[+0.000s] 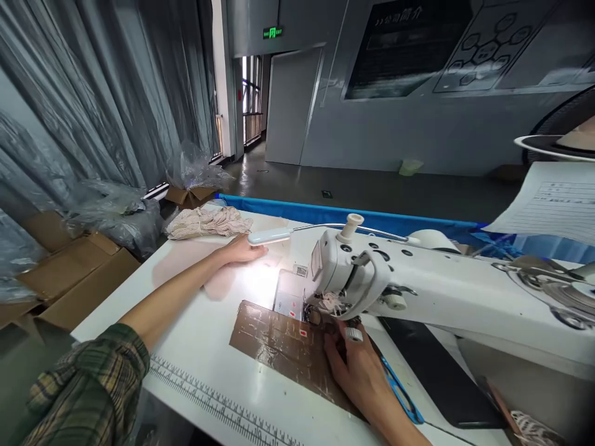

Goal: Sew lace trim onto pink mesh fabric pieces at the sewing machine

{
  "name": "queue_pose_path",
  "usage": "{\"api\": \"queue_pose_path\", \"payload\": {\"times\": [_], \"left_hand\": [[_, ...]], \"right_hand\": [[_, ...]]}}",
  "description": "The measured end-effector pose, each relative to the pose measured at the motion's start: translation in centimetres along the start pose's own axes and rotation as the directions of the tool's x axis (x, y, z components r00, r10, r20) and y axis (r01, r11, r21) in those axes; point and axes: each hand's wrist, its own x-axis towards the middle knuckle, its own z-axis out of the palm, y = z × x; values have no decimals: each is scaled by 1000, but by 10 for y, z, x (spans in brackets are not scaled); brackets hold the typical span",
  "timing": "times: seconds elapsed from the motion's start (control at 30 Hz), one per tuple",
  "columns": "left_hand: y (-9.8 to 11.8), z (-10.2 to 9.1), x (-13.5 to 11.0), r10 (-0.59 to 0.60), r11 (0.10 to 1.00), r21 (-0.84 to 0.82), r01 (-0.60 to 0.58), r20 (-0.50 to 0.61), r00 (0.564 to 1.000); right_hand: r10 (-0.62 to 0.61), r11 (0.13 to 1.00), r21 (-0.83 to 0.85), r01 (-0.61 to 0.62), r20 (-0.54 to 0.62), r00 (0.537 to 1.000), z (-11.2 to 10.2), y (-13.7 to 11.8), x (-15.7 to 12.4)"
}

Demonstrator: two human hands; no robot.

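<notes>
My left hand (238, 249) reaches out to the far side of the white table, beside a bundle of cream lace trim (207, 223). A small white lamp (269, 236) on a bent metal stem overlaps its fingers, so I cannot tell whether they grip anything. My right hand (357, 368) rests low under the head of a white sewing machine (332, 266), thumb and forefinger apart, other fingertips hidden behind the machine. Its thumb touches a shiny brown sheet (274, 341) that lies in front of the needle area. Blue-handled scissors (402, 393) lie beside my right wrist.
A printed ruler (218, 402) runs along the table's near edge. A black panel (441, 371) lies right of the machine head. Cardboard boxes (88, 272) and plastic bags stand at the left. A written paper sheet (553, 198) hangs at the right.
</notes>
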Motion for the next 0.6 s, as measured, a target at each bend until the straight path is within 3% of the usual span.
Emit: {"api": "queue_pose_path", "payload": {"times": [0.13,0.43,0.6], "left_hand": [[8,0,-14,-5,1000,-3,5,20,1000],[23,6,-7,-107,985,-142,98,-63,992],[27,4,-5,-175,964,-212,162,-45,984]], "right_hand": [[25,999,25,-26,22,999,-5,-6,2],[60,997,54,-62,37,997,-2,-5,1],[70,996,46,-72,51,996,-3,-7,-1]]}}
